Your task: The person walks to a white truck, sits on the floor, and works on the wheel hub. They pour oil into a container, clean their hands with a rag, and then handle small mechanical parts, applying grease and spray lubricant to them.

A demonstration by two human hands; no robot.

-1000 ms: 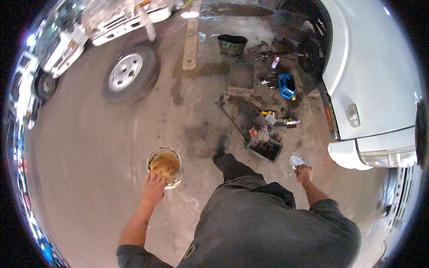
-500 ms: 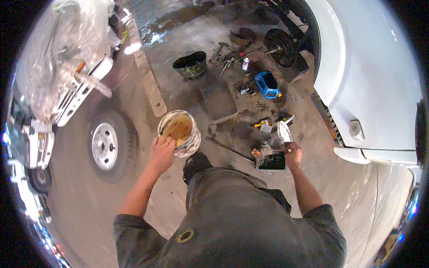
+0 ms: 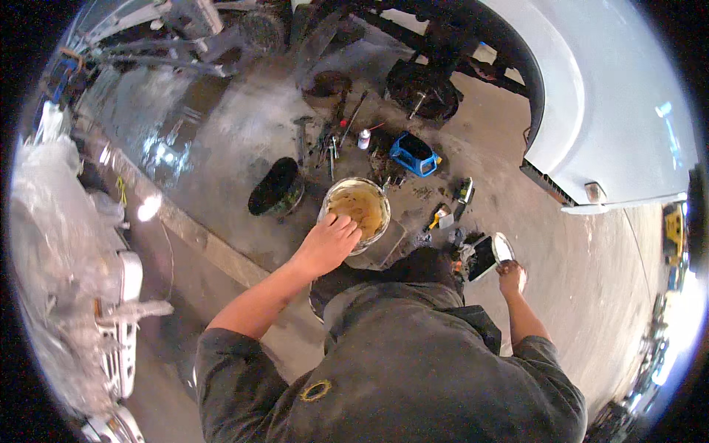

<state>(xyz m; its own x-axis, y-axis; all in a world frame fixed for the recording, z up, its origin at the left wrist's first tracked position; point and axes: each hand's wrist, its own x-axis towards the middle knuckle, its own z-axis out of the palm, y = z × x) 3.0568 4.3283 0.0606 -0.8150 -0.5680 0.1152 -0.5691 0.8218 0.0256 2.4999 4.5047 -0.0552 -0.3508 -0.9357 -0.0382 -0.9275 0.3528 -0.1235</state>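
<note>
My left hand [image 3: 334,240] is closed on the near-left rim of a round bucket [image 3: 382,223] with a smeared, pale rim. A yellowish-brown, thick-looking mass partly coats its inside. The bucket hangs over a flat dark slab [image 3: 395,236] in front of my legs, which hides part of the slab. Out to the right, my right hand [image 3: 512,277] grips a thin white disc [image 3: 502,248], which looks like a lid and shows at a slant. Beside the disc, a black open box [image 3: 482,258] rests on the floor among crumpled scraps.
Ahead lie a black tub [image 3: 275,190], a blue cut-open container [image 3: 416,154], a spray can [image 3: 364,139] and several hand tools. A yellow-handled brush [image 3: 437,216] lies nearer. A white vehicle [image 3: 613,103] stands at right; plastic-wrapped parts [image 3: 55,244] and a long beam [image 3: 210,247] are left.
The view has turned and moved forward. My left hand has carried the bucket forward and rightward over the slab. My right hand keeps the white disc, now beside the black box's right side.
</note>
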